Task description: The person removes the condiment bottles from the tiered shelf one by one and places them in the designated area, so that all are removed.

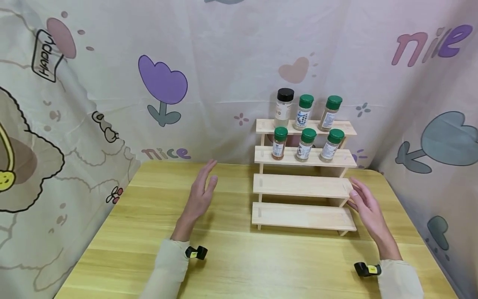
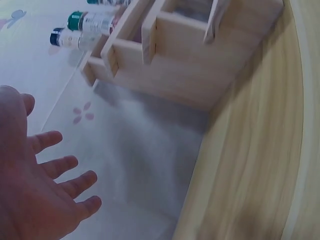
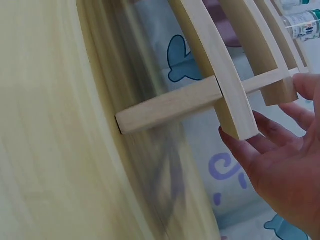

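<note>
A four-step wooden rack (image 1: 302, 185) stands on the table with spice jars on its upper two steps. My right hand (image 1: 367, 207) is at the rack's right side; in the right wrist view its fingertips (image 3: 227, 134) lie right at the end of a lower step and the thumb by the step above. To the left of the rack, my left hand (image 1: 199, 195) is held over the table, fingers extended and holding nothing. The top step bears a black-capped jar (image 1: 284, 108) and two green-capped jars; three green-capped jars, one with reddish contents (image 1: 278, 148), stand one step below.
The rack sits on a wood-grain table (image 1: 224, 261) towards its back right. Behind and beside the table hangs a printed cloth (image 1: 224, 74) with flowers and words. The two lower steps carry no jars.
</note>
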A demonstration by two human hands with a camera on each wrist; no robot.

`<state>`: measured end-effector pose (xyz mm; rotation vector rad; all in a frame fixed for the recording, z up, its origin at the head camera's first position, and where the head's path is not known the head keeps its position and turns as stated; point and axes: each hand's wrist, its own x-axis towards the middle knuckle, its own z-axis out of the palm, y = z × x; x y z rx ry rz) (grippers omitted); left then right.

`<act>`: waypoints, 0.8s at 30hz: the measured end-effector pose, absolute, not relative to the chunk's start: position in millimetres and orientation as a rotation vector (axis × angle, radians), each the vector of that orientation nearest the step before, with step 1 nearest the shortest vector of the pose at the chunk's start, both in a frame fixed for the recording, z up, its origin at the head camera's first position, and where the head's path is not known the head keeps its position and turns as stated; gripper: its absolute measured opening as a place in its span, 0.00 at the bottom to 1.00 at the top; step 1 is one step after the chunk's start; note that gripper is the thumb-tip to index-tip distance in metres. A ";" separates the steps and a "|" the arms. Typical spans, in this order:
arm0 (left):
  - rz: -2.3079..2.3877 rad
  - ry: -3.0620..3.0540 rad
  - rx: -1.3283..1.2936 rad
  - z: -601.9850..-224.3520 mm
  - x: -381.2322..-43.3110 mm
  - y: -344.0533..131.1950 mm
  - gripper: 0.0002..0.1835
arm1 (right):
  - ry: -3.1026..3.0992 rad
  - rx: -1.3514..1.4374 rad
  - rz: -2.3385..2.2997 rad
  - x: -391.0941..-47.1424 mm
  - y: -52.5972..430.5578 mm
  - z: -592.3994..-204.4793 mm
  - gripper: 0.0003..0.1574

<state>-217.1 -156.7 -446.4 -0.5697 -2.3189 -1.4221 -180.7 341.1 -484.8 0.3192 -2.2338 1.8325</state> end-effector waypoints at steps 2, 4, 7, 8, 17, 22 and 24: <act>-1.455 -2.279 -0.584 -445.6 -218.3 -149.6 0.26 | -2.235 0.310 1.842 -180.8 339.9 -485.2 0.33; -1.491 -2.246 -0.587 -444.2 -218.9 -142.2 0.25 | -2.224 0.314 1.867 -181.1 338.9 -485.6 0.33; -1.552 -2.212 -0.593 -442.3 -219.5 -131.1 0.25 | -2.210 0.320 1.918 -180.6 338.6 -486.0 0.33; -1.573 -2.206 -0.594 -441.6 -219.5 -127.5 0.25 | -2.217 0.317 1.923 -180.1 338.8 -486.2 0.33; -1.643 -2.160 -0.650 -436.7 -219.9 -99.9 0.25 | -2.331 0.223 1.845 -174.0 338.6 -486.7 0.35; -1.657 -2.149 -0.658 -435.7 -220.6 -90.8 0.25 | -2.320 0.201 1.863 -173.3 334.2 -488.1 0.35; -1.668 -2.139 -0.669 -434.5 -221.8 -87.6 0.25 | -2.328 0.180 1.840 -172.6 332.7 -488.7 0.35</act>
